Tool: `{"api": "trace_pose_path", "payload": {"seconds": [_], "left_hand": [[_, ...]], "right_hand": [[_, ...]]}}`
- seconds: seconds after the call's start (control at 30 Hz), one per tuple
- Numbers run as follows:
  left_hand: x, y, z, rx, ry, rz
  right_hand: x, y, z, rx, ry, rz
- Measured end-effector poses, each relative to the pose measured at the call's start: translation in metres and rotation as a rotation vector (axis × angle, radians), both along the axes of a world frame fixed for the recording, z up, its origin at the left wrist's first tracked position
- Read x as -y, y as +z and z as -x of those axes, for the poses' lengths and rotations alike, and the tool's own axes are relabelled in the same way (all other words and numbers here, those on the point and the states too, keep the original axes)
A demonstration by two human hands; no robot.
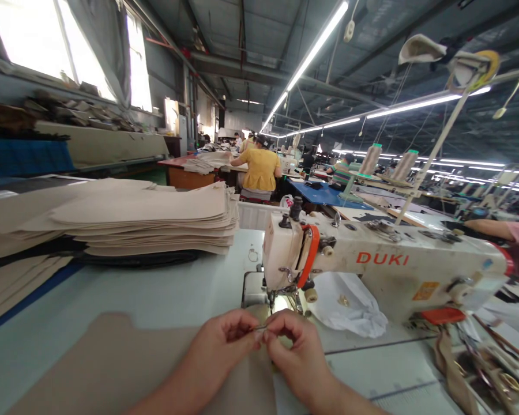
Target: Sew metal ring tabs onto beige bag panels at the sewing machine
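We find the left hand and right hand meeting fingertip to fingertip, both pinching a thin piece — too small for us to identify. It sits directly between thumbs and forefingers, just in front of the needle area of the sewing machine. Beneath the left forearm we note a beige panel, flat on the table. Beyond, at left, stand stacked panels; farther off, a person in yellow.
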State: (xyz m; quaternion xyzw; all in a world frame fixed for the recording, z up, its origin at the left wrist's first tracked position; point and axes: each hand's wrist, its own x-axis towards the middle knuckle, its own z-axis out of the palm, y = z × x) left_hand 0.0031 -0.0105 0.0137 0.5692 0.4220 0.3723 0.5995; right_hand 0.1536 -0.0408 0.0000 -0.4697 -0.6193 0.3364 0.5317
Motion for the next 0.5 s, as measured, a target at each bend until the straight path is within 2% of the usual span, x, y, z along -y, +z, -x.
{"api": "trace_pose_path", "payload": {"seconds": [0.13,0.23,0.5], "left_hand": [[0.0017,-0.0024,0.0015,-0.031,0.043,-0.055],[0.0025,-0.0044,0.0027,-0.04,0.063,-0.065],[0.0057,-0.0033,0.0039,-0.073,0.022,-0.115]], "right_hand": [[0.0002,0.0006,-0.0006,0.045,-0.021,-0.056],[-0.0002,0.0007,-0.003,0.043,-0.024,-0.034],[0.0009,0.0017,-0.0084,0.14,0.021,-0.019]]}}
